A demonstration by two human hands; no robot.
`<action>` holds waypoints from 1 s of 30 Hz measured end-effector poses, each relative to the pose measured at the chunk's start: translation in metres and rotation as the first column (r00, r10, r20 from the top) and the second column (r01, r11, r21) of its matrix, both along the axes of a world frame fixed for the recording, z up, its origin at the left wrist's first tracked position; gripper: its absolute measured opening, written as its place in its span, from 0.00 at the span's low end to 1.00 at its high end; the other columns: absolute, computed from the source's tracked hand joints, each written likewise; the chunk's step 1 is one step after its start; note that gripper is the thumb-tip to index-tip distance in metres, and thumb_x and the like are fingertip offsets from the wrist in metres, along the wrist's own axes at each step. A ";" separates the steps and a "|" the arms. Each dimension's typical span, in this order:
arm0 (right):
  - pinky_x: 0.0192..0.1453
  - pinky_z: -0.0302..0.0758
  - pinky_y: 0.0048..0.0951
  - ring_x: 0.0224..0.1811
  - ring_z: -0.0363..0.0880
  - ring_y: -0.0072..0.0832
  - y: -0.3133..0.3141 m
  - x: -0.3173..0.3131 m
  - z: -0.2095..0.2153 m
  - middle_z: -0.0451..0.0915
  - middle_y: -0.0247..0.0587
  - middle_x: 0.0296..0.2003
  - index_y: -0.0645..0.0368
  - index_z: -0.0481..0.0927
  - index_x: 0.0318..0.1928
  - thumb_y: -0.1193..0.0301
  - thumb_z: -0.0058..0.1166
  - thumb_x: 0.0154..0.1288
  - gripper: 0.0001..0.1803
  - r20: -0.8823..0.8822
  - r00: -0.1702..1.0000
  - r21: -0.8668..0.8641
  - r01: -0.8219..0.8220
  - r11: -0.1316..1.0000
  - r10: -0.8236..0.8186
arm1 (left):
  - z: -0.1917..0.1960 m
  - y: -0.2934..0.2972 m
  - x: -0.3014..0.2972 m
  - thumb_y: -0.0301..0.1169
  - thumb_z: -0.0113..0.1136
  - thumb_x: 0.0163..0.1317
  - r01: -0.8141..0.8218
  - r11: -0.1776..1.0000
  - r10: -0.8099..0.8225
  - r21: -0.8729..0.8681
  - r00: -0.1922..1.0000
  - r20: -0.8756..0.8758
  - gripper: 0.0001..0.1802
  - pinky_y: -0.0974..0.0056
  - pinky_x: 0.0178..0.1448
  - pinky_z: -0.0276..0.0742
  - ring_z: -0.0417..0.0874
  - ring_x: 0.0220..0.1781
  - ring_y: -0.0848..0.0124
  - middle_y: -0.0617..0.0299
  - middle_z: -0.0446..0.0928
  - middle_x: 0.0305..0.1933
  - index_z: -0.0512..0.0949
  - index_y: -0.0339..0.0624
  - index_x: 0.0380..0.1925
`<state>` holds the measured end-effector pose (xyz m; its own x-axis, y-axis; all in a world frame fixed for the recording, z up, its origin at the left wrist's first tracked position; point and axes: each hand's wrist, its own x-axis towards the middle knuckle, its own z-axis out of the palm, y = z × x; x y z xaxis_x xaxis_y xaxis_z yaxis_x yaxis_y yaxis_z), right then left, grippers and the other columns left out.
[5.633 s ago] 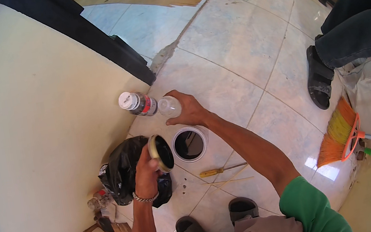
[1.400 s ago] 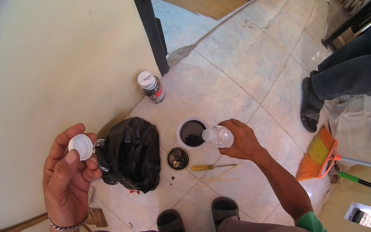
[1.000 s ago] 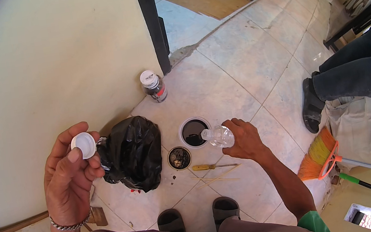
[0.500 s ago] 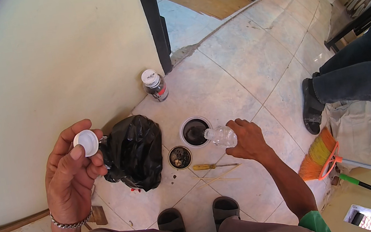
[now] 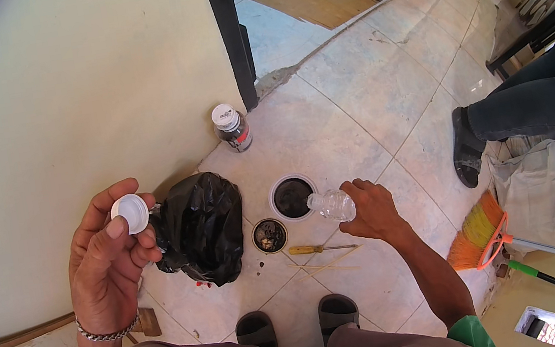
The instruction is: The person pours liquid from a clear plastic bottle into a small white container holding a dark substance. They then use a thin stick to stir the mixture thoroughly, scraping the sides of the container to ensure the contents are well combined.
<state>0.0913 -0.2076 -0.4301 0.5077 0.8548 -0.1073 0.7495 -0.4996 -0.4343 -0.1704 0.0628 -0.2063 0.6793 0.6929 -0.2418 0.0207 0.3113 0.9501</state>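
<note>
Between its thumb and fingers my left hand [image 5: 107, 266] pinches a white screw cap [image 5: 130, 213], its hollow side facing me. My right hand [image 5: 372, 209] is wrapped round a clear plastic bottle [image 5: 332, 205], tipped to the left with its mouth over the rim of a white tub [image 5: 272, 187]. Dark liquid [image 5: 293, 198] fills the tub. Beside it lies a round lid [image 5: 269, 236] smeared with dark residue. A screwdriver [image 5: 311, 249] with a yellow handle and several thin sticks [image 5: 328, 265] rest on the tiles below.
A black plastic bag [image 5: 203, 229] sits by the wall, with a white-capped jar [image 5: 232, 128] beyond it. At the right stand another person's legs [image 5: 530, 115], near an orange broom [image 5: 477, 232] and a white sack [image 5: 553, 191]. A black door frame [image 5: 232, 35] rises behind.
The other person's feet and legs at the right have shifted slightly. My hands stay nearly in place, the bottle still tipped; the liquid's surface in the tub looks smoother.
</note>
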 end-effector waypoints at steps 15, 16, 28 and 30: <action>0.45 0.80 0.48 0.42 0.84 0.47 0.000 0.002 -0.005 0.83 0.46 0.38 0.59 0.82 0.50 0.67 0.73 0.38 0.32 -0.001 1.000 -0.008 0.012 1.000 -0.012 | 0.003 -0.002 0.001 0.40 0.66 0.72 0.008 1.000 -0.007 0.026 0.999 -0.041 0.33 0.72 0.42 0.87 0.84 0.40 0.77 0.49 0.82 0.57 0.70 0.31 0.69; 0.45 0.80 0.48 0.41 0.84 0.47 0.000 0.002 -0.005 0.83 0.46 0.38 0.59 0.82 0.50 0.67 0.73 0.38 0.32 -0.001 1.000 -0.006 0.011 1.000 -0.011 | 0.003 -0.002 0.002 0.40 0.66 0.72 0.006 1.000 -0.005 0.026 0.999 -0.043 0.33 0.72 0.42 0.87 0.84 0.40 0.77 0.49 0.82 0.57 0.70 0.31 0.69; 0.50 0.80 0.48 0.45 0.84 0.47 -0.002 0.000 -0.005 0.83 0.46 0.40 0.58 0.81 0.51 0.66 0.73 0.42 0.31 -0.028 0.999 0.040 0.024 0.999 -0.023 | 0.003 -0.003 0.001 0.35 0.64 0.73 0.017 1.000 -0.017 0.000 1.000 0.000 0.29 0.68 0.44 0.90 0.86 0.40 0.74 0.45 0.82 0.58 0.72 0.28 0.68; 0.50 0.82 0.47 0.46 0.85 0.51 -0.002 0.000 -0.005 0.84 0.49 0.42 0.58 0.81 0.53 0.68 0.75 0.41 0.33 -0.079 0.996 0.122 0.052 0.991 -0.043 | 0.001 -0.002 0.000 0.33 0.63 0.73 0.037 0.999 -0.037 -0.023 0.999 0.011 0.27 0.65 0.45 0.92 0.88 0.42 0.72 0.44 0.82 0.57 0.73 0.28 0.67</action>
